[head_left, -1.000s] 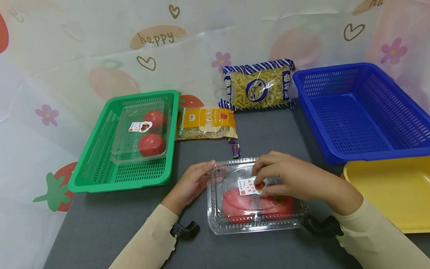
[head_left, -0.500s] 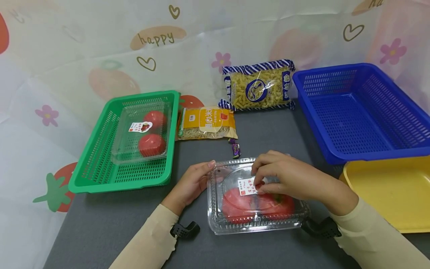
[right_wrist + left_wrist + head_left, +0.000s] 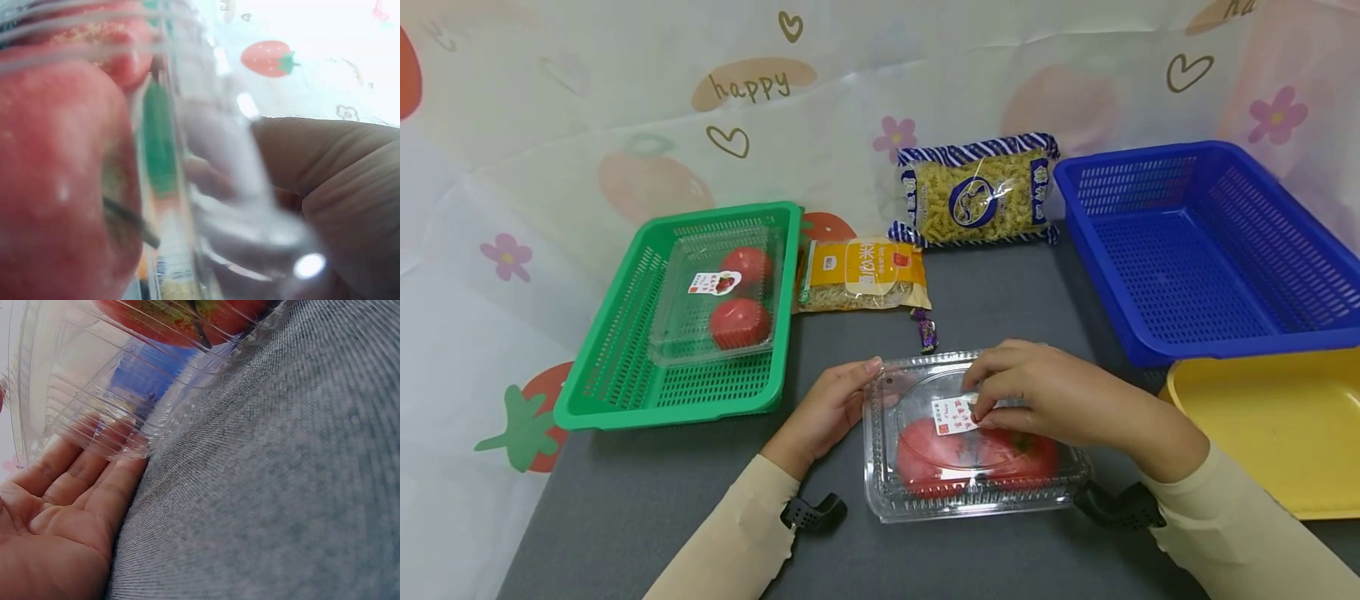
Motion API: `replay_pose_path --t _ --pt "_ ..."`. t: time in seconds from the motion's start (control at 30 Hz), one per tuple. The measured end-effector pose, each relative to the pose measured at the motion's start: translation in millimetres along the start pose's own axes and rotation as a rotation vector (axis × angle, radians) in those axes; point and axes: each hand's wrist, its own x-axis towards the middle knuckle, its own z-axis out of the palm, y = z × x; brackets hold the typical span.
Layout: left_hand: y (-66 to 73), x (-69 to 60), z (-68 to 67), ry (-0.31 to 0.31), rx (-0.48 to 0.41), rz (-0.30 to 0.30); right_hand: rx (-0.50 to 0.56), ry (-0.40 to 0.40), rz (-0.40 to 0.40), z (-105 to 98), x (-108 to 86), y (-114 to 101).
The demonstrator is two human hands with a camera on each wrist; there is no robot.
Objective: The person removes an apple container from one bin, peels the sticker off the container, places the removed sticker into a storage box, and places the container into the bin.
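A clear plastic clamshell box (image 3: 917, 507) with red apples (image 3: 929, 458) inside lies on the grey table in the head view. My left hand (image 3: 822, 411) is at its left side; the thumb touches the rim and, in the left wrist view, fairly straight fingers (image 3: 103, 487) rest against the ribbed wall. Bent over the lid, my right hand (image 3: 1052, 392) has thumb and fingertips at the right end of a white label (image 3: 953, 415), pinching it. That end of the label is covered by the fingers. Through the wall, the right wrist view shows an apple with its stem (image 3: 134, 219).
A green basket (image 3: 662, 417) at left holds another clear box of apples (image 3: 739, 323). Behind lie a yellow grain bag (image 3: 865, 275), a pasta bag (image 3: 977, 196) and a purple-wrapped candy (image 3: 926, 333). A blue basket (image 3: 1187, 258) and yellow tray (image 3: 1270, 442) stand at right.
My right fingertips shift slightly on the right end of the label, at first covering more of it. The left hand and the box stay in place.
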Motion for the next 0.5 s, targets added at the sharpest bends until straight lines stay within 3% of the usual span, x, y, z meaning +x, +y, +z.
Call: replay_pose_path --t 0.33,0.5 --pt "0.6 -0.1 -0.2 0.001 -0.001 -0.014 0.01 -0.035 0.036 -1.4 0.2 -2.9" --pt "0.0 0.1 -0.8 -0.035 0.001 0.011 0.04 -0.033 0.039 -1.7 -0.7 -2.5"
